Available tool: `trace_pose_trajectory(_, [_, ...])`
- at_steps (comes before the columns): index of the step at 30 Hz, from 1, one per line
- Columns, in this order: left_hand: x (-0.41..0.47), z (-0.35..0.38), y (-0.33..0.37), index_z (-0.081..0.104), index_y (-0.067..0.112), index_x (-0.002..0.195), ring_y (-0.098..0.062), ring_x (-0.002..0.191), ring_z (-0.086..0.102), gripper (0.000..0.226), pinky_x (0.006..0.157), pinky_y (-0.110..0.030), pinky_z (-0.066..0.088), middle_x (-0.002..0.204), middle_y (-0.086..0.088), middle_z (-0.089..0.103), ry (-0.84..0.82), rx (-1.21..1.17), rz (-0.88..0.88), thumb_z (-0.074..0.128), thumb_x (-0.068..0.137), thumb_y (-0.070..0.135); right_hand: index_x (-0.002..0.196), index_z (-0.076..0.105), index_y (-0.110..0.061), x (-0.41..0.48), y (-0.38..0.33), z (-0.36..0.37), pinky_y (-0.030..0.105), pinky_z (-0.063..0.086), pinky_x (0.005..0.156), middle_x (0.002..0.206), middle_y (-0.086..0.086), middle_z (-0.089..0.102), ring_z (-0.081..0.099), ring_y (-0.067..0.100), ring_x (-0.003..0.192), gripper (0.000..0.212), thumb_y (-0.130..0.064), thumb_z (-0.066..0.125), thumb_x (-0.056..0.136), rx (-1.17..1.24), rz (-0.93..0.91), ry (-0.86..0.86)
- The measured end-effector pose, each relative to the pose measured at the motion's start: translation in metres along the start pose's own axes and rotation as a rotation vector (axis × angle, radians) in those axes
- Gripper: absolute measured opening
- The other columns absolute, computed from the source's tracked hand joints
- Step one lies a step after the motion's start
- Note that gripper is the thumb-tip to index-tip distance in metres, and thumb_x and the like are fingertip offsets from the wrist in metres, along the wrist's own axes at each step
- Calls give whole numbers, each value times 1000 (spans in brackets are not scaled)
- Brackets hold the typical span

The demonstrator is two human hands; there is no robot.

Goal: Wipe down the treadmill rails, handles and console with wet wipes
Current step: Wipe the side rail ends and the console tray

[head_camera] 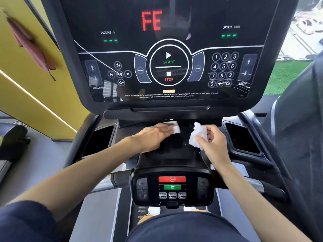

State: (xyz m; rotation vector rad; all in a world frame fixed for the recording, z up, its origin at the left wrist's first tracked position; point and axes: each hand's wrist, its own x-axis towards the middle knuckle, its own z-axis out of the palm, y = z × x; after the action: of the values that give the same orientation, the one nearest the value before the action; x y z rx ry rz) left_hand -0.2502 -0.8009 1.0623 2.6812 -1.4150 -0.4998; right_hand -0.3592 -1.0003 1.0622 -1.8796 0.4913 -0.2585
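One treadmill console (167, 67) is shown filling the upper view, its dark panel lit with the red letters FE and marked with START and STOP keys. A yellow wall (26, 88) bearing a hung red cloth (29, 44) is seen at the left, and green turf (286, 75) at the right. Below the console's lower edge a black ledge (171, 149) is flanked by a left pocket (97, 138) and a right pocket (243, 138). A small control pod (172, 187) is set at the near centre. The left hand (153, 135) is laid nearly flat with fingers extended, and a folded wipe (176, 128) is pressed by it against the ledge just under the console's lower edge. The right hand (215, 142) is curled. A crumpled wipe (199, 135) is pinched between its thumb and fingers just right of centre, near the folded wipe but apart from it.
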Motion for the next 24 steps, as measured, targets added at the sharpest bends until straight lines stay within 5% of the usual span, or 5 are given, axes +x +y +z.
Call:
trace_pose_trajectory(5, [3,2,8,33,17,148,-13,145,15,80,116,-21,14,157,5,22,-90,-78,193,38,75,-16,91,58,-31,4,5,-1,20,49,74,87,-5,65,61,13,81,29,-5,68,80,101,64,54])
trace_pose_trajectory(11, [3,0,-4,17,15,153,-14,147,9,80,117,-21,12,160,1,11,-5,9,15,41,81,-11,94,59,-28,6,5,3,15,47,67,87,-3,66,62,15,83,27,-6,67,81,59,45,4])
trace_pose_trajectory(16, [12,12,18,37,10,146,-13,146,15,85,119,-24,10,156,-2,25,-108,-204,242,37,67,-22,88,58,-36,4,4,3,15,49,65,83,-6,67,62,14,78,33,-5,67,80,87,26,27])
trace_pose_trajectory(19, [-9,-2,-9,36,18,146,1,142,13,87,114,-10,6,154,12,18,-146,-180,171,35,70,-24,91,59,-29,7,4,2,13,49,66,84,-8,65,62,13,79,29,-3,67,81,133,41,63])
trace_pose_trajectory(24, [16,2,1,29,16,149,-12,146,13,88,118,-24,14,158,1,17,-55,-168,84,36,69,-21,100,60,-22,6,3,3,12,48,67,83,-9,63,61,8,78,25,-5,66,82,140,54,92])
